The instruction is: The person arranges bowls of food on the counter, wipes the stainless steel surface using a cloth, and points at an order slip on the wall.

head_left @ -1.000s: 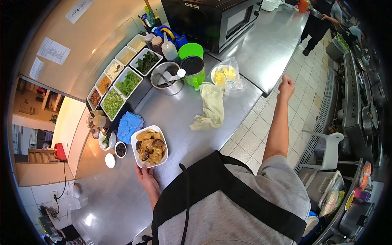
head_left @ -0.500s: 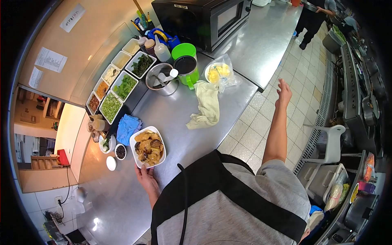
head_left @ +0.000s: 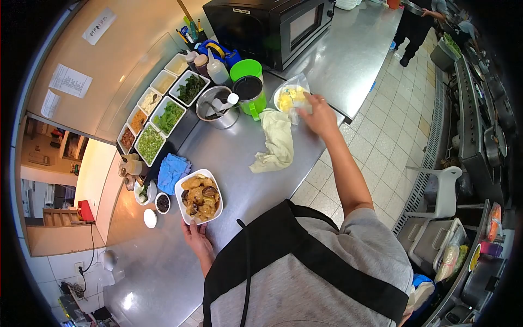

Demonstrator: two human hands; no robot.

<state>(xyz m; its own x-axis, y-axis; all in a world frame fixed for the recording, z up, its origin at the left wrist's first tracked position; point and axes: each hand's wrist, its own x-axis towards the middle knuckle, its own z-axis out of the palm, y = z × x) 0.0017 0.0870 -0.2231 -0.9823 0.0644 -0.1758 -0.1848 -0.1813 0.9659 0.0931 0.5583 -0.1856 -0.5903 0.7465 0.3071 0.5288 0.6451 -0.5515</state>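
My left hand [head_left: 197,240] is at the near edge of a square white dish [head_left: 199,196] of browned food pieces, its fingers closed on the rim. Over the counter's right side, my right hand [head_left: 318,113] reaches to a clear plastic bag [head_left: 300,83] around a bowl of yellow pieces [head_left: 290,98]. Its fingertips are at the bag's right side; whether they pinch it is unclear. A pale cloth [head_left: 276,143] lies beside the bag, and a blue cloth [head_left: 173,171] beside the dish.
White trays of greens [head_left: 150,143] line the back left. A steel pot [head_left: 217,106], a green container [head_left: 249,94], squeeze bottles [head_left: 218,71] and a black oven [head_left: 261,32] stand farther back. Another person [head_left: 411,32] holds a metal bowl at the upper right.
My right hand has moved left from over the floor to the plastic bag. My left hand has stayed at the dish.
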